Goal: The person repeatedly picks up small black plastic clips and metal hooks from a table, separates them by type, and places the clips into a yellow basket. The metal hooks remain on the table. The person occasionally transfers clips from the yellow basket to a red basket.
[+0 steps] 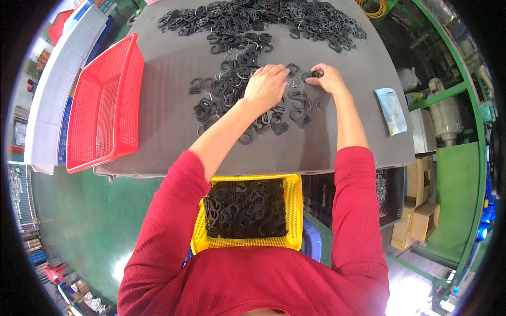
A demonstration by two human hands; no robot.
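Many black plastic hooks, some with thin silvery wire clips, lie in a loose pile on the grey tabletop. My left hand rests over the right side of this pile. Its fingers are stretched toward a single black hook and hold nothing that I can see. To the right, my right hand pinches a black plastic hook between thumb and fingers. Between and below the hands lie a bare wire clip and several loose hooks.
A larger heap of hooks covers the table's far side. At the left edge stands a red basket. A yellow basket full of black pieces sits below the near edge. A pale blue packet lies at the right.
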